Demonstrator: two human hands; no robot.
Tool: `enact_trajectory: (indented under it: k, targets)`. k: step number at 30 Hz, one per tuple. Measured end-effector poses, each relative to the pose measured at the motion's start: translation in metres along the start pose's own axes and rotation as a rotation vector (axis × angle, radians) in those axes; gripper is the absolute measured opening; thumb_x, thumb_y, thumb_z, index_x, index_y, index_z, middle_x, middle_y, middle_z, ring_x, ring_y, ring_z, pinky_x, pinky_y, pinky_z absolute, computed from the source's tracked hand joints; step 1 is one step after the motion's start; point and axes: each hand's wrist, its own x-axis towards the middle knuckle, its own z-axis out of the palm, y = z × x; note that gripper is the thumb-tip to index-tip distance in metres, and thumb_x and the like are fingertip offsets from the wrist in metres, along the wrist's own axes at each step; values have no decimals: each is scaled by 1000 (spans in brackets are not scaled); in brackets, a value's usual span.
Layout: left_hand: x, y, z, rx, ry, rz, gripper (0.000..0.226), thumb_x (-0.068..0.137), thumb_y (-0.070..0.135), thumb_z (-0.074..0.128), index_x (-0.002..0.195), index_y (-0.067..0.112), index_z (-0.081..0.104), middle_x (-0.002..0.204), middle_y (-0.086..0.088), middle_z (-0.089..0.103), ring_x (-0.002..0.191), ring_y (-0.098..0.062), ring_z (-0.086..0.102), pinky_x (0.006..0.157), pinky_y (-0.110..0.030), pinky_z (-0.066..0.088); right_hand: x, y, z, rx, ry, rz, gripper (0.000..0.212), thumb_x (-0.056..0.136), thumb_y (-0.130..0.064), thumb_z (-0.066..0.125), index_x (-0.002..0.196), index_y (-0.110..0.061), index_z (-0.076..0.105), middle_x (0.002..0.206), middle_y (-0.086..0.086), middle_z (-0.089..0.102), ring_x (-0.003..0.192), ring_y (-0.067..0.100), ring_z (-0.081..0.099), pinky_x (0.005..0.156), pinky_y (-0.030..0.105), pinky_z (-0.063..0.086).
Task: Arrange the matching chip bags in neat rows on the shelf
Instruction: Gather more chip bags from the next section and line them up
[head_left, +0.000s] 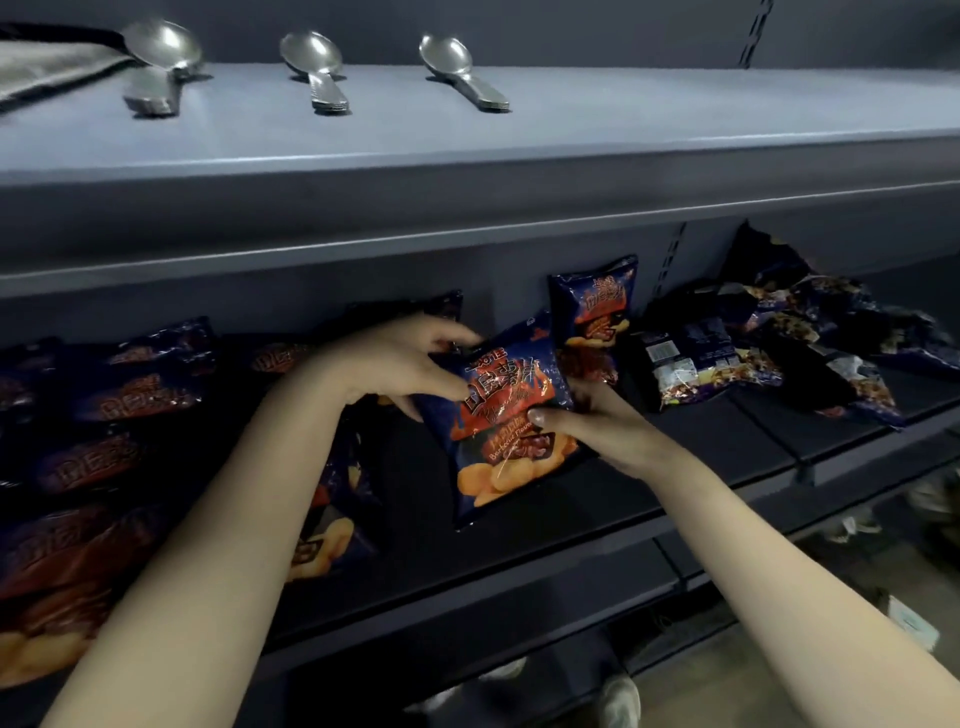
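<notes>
**Both hands on one barbecue chip bag**

A glossy dark-blue chip bag (506, 421) with orange flames, Chinese characters and the words "Barbecue Flavor" is held over the dark metal shelf (519, 561). The left hand (395, 366) pinches its upper left edge; the right hand (597, 423) clasps its right side, thumb on the front. Matching bags lie in rows (130, 395) to the left, one stands behind (595, 306), and others sit jumbled (779, 343) on the right. Three stacks of metal spoons (317, 67) rest on the shelf above.
</notes>
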Motion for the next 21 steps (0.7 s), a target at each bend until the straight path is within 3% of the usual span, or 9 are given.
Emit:
enact_trajectory:
  k: [2,4,7,9,11,13,15,19,21]
  targets:
    - [-1,-8,0,85,94,53,51,80,8,69,125,25,52,128,5,48,120,-8,44,80,-27,50,2,1,9,-17,58,-7,25,82,-13,67,104,-25,63,102,-5,71,99,9,65,87,24,51]
    - [-3,-13,6,163,251,153,43,78,8,70,115,25,58,124,6,54,120,-8,47,91,-22,37,5,5,15,-45,130,-16,27,84,-14,67,106,-30,62,107,-5,69,102,10,64,92,26,49]
    - [-12,-20,31,506,629,307,45,80,14,67,123,21,56,130,3,54,117,-16,51,96,-28,42,10,11,22,-44,293,14,25,85,-21,68,103,-36,58,106,-8,67,101,9,62,92,28,47]
    - [-18,-30,59,583,754,425,39,83,16,61,121,18,57,127,0,56,107,-20,59,87,-33,51,15,18,26,-33,331,45,24,85,-24,67,107,-30,59,104,-6,67,100,12,63,91,30,48]
    - [-22,-43,91,551,692,460,30,85,22,54,114,19,60,120,2,60,94,-19,64,72,-32,56,21,28,30,-111,310,62,29,84,-29,68,112,-24,61,105,-3,69,100,15,64,91,32,49]
    - [-21,-62,121,599,578,393,31,86,32,45,111,24,62,118,5,61,94,-16,64,70,-27,56,27,36,35,-193,278,83,35,82,-34,68,114,-22,59,106,-3,69,101,15,64,91,35,48]
    - [-15,-87,145,705,473,315,40,86,41,38,113,26,63,122,5,61,104,-14,62,79,-25,53,36,42,40,-216,261,98,39,82,-32,68,117,-20,56,110,-4,67,105,15,62,93,35,47]
    - [-10,-120,161,811,353,188,48,94,49,24,121,31,60,130,6,57,121,-18,54,97,-34,44,54,47,49,-259,288,117,43,85,-19,68,122,-15,48,117,1,62,112,18,56,94,32,43]
    - [-10,-124,163,786,276,142,54,97,50,14,129,30,52,140,3,48,130,-22,44,106,-40,27,63,48,54,-275,306,122,50,84,-20,68,128,-13,44,122,5,59,116,21,53,95,31,41]
